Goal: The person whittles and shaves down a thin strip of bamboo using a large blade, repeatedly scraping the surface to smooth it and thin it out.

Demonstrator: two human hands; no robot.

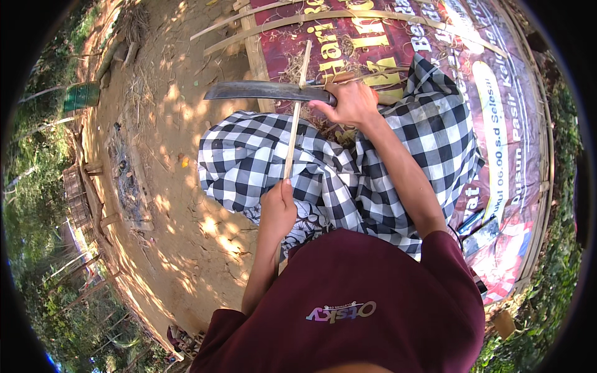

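My right hand [353,104] is wrapped round the handle of a machete [258,91], its dark blade pointing left above my lap. In my left hand [278,208] is the lower end of a thin pale bamboo strip [292,143], pinched with the thumb along it. The strip runs up to the blade and crosses it; beyond the blade its far part [306,59] kinks to another angle. Just past my right hand lies a slim tool with a brown handle [342,78], partly hidden. A black-and-white checked cloth [267,146] covers my legs.
A platform covered by a printed maroon banner [283,53] spreads ahead and to the right, with curly shavings [398,56] on it. Long bamboo strips [348,13] lie across its far part. Bare earth [180,124] stretches left. A blue-and-dark object [476,230] rests at my right.
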